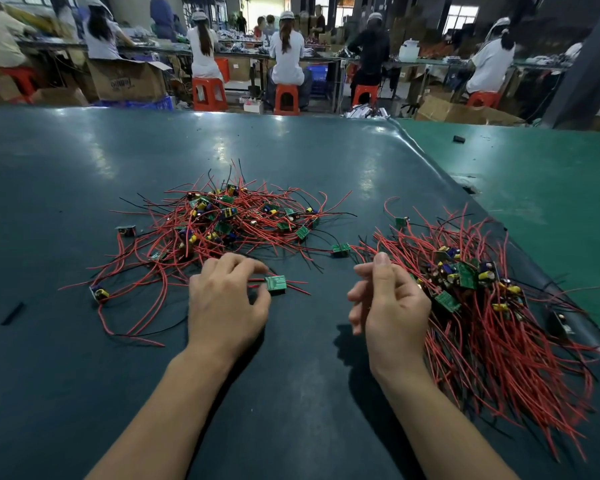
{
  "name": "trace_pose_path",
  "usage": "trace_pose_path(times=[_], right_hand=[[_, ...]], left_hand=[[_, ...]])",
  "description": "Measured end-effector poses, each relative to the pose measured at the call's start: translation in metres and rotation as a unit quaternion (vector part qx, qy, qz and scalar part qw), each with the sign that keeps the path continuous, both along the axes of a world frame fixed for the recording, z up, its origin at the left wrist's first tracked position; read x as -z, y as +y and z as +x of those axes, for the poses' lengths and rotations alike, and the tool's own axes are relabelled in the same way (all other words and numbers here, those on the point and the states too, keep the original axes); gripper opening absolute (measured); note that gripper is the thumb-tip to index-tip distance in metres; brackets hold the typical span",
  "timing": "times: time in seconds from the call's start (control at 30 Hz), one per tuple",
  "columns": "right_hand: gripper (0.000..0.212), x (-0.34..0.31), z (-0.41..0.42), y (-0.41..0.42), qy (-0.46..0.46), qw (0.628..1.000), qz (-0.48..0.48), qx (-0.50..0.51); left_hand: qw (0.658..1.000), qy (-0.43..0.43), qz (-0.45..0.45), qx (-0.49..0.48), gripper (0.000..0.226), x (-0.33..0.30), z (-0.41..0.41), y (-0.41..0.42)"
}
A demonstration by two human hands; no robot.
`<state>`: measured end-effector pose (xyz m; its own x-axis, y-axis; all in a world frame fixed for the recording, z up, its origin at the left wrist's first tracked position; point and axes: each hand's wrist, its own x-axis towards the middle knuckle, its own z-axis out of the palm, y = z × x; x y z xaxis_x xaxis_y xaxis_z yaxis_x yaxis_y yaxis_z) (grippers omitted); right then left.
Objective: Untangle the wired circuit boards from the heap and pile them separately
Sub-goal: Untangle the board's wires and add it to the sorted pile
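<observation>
The tangled heap [222,220] lies mid-desk [66,168], the sorted pile [482,306] to its right. Your left hand [222,306] has fingers [253,266] curled at a green board [276,284]; whether they pinch it, I cannot tell. Your right hand [388,306] hovers loosely curled, holding nothing.

Dark table [84,168], orange stools [208,93], windows [461,15]

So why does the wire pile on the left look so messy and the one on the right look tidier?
The left heap has red wires crossing and sticking out every way; in the right pile most wires run the same way, toward the person. The left heap's boards are scattered through it; the right pile's boards bunch at its far end. Both hold small green boards with red and black wires, on the same dark mat.
</observation>
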<state>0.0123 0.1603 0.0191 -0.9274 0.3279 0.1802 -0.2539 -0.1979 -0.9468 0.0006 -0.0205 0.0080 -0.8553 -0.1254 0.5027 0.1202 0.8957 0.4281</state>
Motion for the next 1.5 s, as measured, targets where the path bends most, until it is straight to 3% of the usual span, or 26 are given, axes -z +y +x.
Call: trace_pose_path(times=[0.07, 0.17, 0.33, 0.43, 0.5, 0.63, 0.73, 0.83, 0.93, 1.0, 1.1, 1.23, 1.5], right_hand=[[0.035, 0.0, 0.0, 0.002, -0.009, 1.0, 0.011, 0.005], [0.035, 0.001, -0.002, 0.004, -0.029, 0.999, 0.02, 0.006], [0.034, 0.003, -0.003, 0.004, -0.057, 0.998, 0.037, -0.014], [0.034, 0.001, -0.002, 0.003, -0.081, 0.993, 0.035, -0.077], [0.038, -0.002, -0.001, -0.002, -0.101, 0.982, 0.003, -0.161], [0.032, -0.004, 0.001, -0.004, -0.091, 0.956, -0.051, -0.274], [0.023, -0.005, 0.002, -0.001, -0.068, 0.959, -0.041, -0.273], [0.015, -0.006, 0.0, 0.0, -0.066, 0.975, -0.031, -0.21], [0.011, -0.006, -0.003, 0.004, -0.051, 0.987, -0.032, -0.15], [0.005, -0.007, -0.003, 0.005, -0.03, 0.991, -0.003, -0.13], [0.007, -0.004, 0.0, 0.0, 0.001, 0.989, 0.077, -0.126], [0.01, 0.001, -0.002, -0.005, 0.016, 0.98, 0.167, -0.105], [0.005, -0.007, -0.005, 0.0, -0.072, 0.99, -0.023, -0.116]], left_hand=[[0.999, -0.004, -0.024, 0.044, 0.022, 0.003, 0.001, 0.003], [0.997, -0.035, -0.061, 0.033, 0.029, 0.007, -0.002, 0.008], [0.998, -0.041, -0.034, 0.022, 0.028, 0.005, -0.004, 0.005], [0.992, 0.088, 0.009, 0.091, 0.025, -0.001, 0.001, 0.006], [0.969, 0.195, 0.019, 0.152, 0.023, -0.005, 0.005, 0.012], [0.934, 0.255, 0.002, 0.251, 0.018, -0.006, 0.012, 0.027], [0.929, 0.248, 0.028, 0.275, 0.02, -0.006, 0.013, 0.03], [0.926, 0.227, 0.092, 0.286, 0.024, -0.007, 0.015, 0.031], [0.928, 0.228, 0.126, 0.266, 0.006, -0.006, 0.017, 0.034], [0.935, 0.166, 0.196, 0.243, 0.014, -0.006, 0.018, 0.037], [0.919, -0.018, 0.333, 0.21, 0.033, -0.007, 0.017, 0.04], [0.909, -0.021, 0.362, 0.205, 0.023, -0.005, 0.012, 0.039], [0.855, -0.028, 0.466, 0.225, 0.022, -0.01, 0.01, 0.039]])
